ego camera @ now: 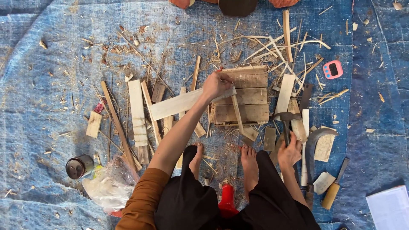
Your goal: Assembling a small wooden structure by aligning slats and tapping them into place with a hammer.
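hands (217, 84) (289, 153) over blue tarp (51, 85) strewn with wood scraps (272, 47).

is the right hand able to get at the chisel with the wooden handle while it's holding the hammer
Probably not as things stand. The right hand is closed around the hammer handle, so its fingers are taken. The chisel lies uncovered on the blue tarp just to its right, with nothing blocking the way.

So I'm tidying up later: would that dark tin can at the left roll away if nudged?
Probably. The tin can looks to lie on its side on the blue tarp, so a nudge could roll it. The clear plastic bag beside it might stop it that way. It appears open and possibly empty, so likely light.
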